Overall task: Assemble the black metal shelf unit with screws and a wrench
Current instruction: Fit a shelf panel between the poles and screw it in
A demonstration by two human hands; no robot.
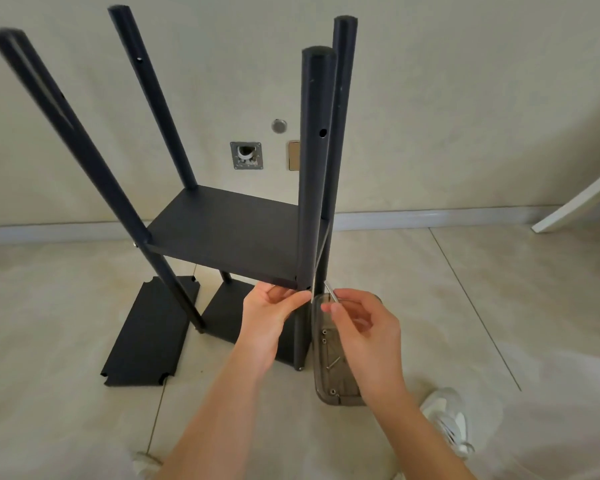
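A white shoe (447,424) is standing on the tiled floor (499,306) nearest the camera. Just beyond it, the right hand (361,327) is pinching a thin metal wrench (330,291) over a clear tray (333,365) holding a few screws (324,336). The left hand (267,313) is gripping the front corner of the black shelf unit (232,233), which is standing on the floor, at its near right post (314,168). A loose black shelf panel (149,334) is lying flat to the left. A wall (465,98) is rising behind.
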